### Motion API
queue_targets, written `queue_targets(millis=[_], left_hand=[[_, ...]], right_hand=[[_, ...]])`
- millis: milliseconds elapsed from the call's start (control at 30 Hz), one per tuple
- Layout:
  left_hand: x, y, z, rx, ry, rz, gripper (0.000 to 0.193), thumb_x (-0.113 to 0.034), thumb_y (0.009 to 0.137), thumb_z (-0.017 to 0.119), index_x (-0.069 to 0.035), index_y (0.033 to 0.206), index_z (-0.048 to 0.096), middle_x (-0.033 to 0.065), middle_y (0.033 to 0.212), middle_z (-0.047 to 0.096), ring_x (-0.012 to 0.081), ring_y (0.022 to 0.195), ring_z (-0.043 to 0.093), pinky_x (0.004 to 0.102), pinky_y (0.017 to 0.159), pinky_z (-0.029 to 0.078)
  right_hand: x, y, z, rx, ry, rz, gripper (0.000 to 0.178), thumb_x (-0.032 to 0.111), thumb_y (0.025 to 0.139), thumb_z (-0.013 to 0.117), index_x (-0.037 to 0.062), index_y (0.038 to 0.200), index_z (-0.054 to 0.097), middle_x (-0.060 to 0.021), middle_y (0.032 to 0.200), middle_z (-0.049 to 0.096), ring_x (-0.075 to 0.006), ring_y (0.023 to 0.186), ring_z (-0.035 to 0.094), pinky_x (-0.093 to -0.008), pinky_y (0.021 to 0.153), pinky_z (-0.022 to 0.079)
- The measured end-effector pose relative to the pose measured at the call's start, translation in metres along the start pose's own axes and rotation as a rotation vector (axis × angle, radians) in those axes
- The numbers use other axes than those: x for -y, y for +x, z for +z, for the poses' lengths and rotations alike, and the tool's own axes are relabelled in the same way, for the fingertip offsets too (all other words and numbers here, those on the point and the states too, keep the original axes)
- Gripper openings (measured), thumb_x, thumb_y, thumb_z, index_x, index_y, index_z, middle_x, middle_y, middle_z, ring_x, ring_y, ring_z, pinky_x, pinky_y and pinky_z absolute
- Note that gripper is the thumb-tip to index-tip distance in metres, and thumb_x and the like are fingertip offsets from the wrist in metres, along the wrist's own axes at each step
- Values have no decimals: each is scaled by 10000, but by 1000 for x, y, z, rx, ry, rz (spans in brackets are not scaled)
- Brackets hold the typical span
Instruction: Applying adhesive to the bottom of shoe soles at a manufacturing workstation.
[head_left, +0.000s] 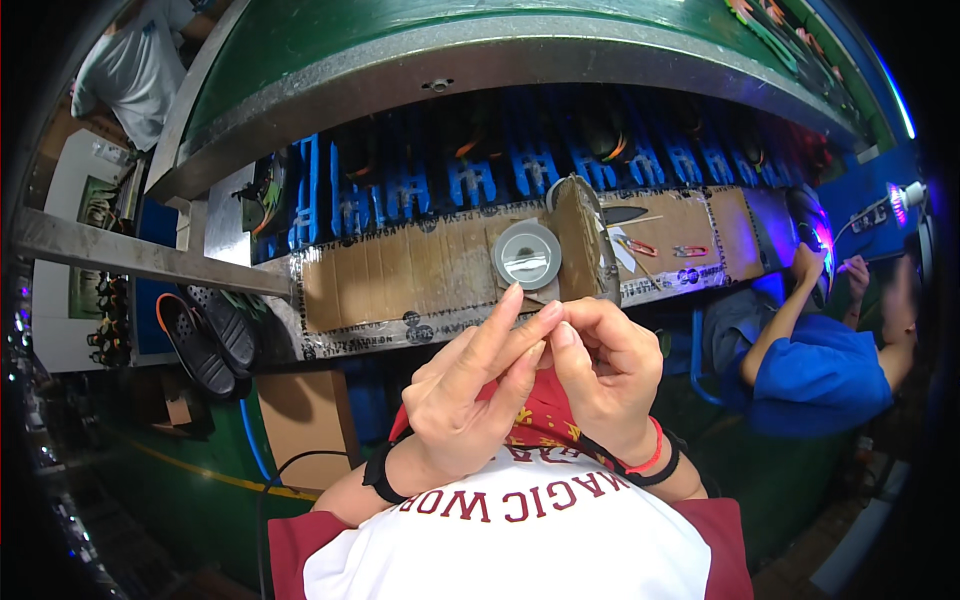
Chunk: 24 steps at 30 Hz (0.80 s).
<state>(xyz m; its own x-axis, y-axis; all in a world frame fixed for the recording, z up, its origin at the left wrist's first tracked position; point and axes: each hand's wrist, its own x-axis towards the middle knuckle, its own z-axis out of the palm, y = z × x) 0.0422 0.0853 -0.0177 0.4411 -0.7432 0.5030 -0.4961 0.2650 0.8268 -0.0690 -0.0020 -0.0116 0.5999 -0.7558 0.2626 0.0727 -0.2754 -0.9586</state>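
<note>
My left hand (465, 390) is raised in front of my chest with its index finger stretched forward. Its middle fingertip meets the fingertips of my right hand (612, 375), and its thumb stays a little apart. The right thumb and index finger are pinched together; anything between them is too small to make out. Just beyond the fingertips, a round grey dish (497, 262) with a pale, shiny inside rests on a cardboard-covered bench (390, 280). An upright cardboard piece (582, 235) stands to the right of the dish.
Two small red-handled tools (637, 247) and a dark pointed piece (625, 214) lie beyond the cardboard. Dark clogs (205, 340) sit at left. Blue racks (470, 180) line the back under a metal-edged green conveyor (430, 70). A co-worker in blue (820, 375) handles a dark shoe at right.
</note>
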Motion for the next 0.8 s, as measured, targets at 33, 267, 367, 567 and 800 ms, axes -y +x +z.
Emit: queue_targets(millis=[33, 267, 367, 567, 800], left_hand=[[-1, -1, 0, -7, -45, -60, 455, 60, 850, 602, 102, 1284, 470, 177, 1013, 692, 140, 799, 667, 263, 744, 525], [-2, 0, -1, 6, 27, 37, 477, 90, 814, 621, 139, 1263, 469, 195, 1039, 679, 219, 784, 663, 286, 719, 543], [-1, -2, -1, -2, 14, 32, 477, 77, 817, 626, 129, 1266, 473, 195, 1030, 681, 218, 796, 667, 281, 721, 542], [-6, -2, -5, -24, -354, -393, 458, -2, 882, 603, 73, 1311, 463, 163, 1048, 685, 104, 776, 647, 230, 699, 533], [-7, 0, -9, 31, -401, -446, 468, -33, 917, 570, 20, 1358, 425, 160, 1054, 682, 63, 709, 592, 182, 569, 501]], right_hand=[[0, 0, 0, -8, 3, -18, 74, -34, 870, 582, -82, 922, 605, -49, 740, 624, -38, 608, 576, -172, 496, 446], [2, -1, 1, -21, 57, -8, 67, -28, 872, 577, -74, 912, 607, -48, 727, 621, -33, 605, 569, -172, 482, 424], [2, 0, 0, -5, 9, 6, 68, -19, 876, 580, -75, 906, 606, -47, 725, 621, -34, 601, 566, -174, 475, 416], [6, 5, -8, 31, -207, -120, 92, -59, 807, 650, -25, 877, 601, -57, 763, 572, -72, 573, 538, -213, 488, 440], [2, 12, -19, 78, -432, -708, 323, -118, 581, 736, 56, 795, 568, -72, 899, 478, -216, 786, 545, -290, 622, 504]])
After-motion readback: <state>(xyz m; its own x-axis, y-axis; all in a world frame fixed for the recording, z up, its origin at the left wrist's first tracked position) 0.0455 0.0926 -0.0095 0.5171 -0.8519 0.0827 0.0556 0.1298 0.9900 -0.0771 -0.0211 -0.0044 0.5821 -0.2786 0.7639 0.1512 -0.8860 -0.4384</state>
